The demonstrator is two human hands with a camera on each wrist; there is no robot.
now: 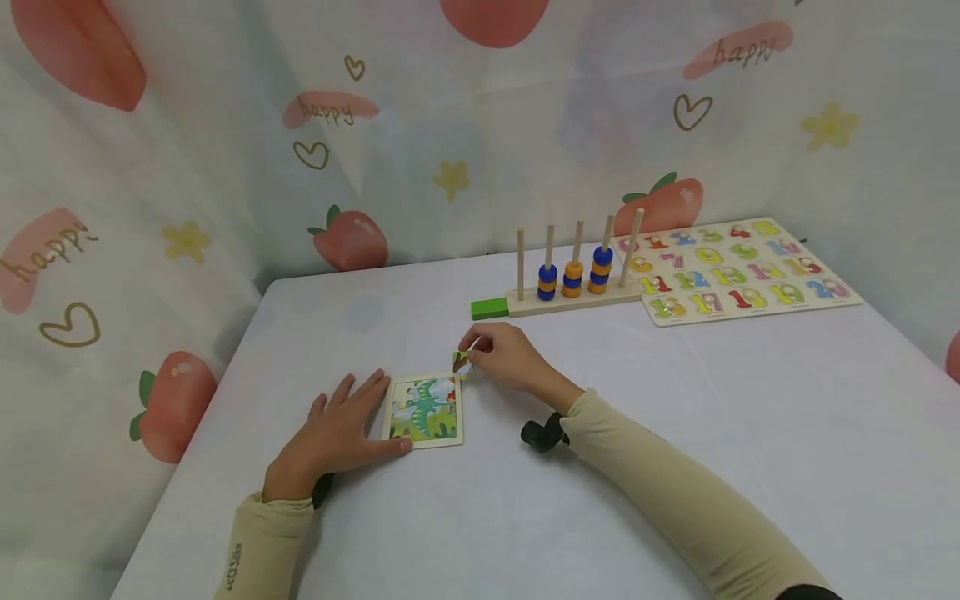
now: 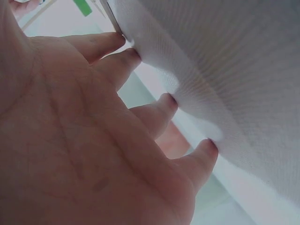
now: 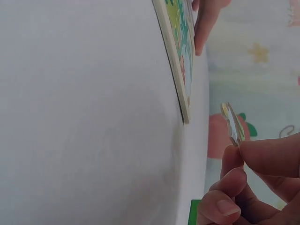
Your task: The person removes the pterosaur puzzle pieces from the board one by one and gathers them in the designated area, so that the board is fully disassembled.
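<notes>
A small jigsaw puzzle piece [image 1: 461, 365], with green, brown and pale blue on it, is pinched between thumb and fingertips of my right hand [image 1: 512, 357]. In the right wrist view the piece [image 3: 232, 123] is seen nearly edge-on, raised off the table. Just below and left of it lies a square wooden puzzle board [image 1: 438, 442] with a green dinosaur picture. My left hand [image 1: 337, 433] is spread along the board's left side, its thumb at the lower edge and a fingertip at the upper left corner. In the left wrist view the fingertips [image 2: 170, 101] rest on the tablecloth.
Behind the right hand stand a green block [image 1: 490, 308] and a wooden peg rack [image 1: 573, 302] holding blue and orange beads. A wooden number board [image 1: 750, 315] lies at the back right. Patterned curtain [image 1: 420, 125] surrounds the white table [image 1: 525, 517].
</notes>
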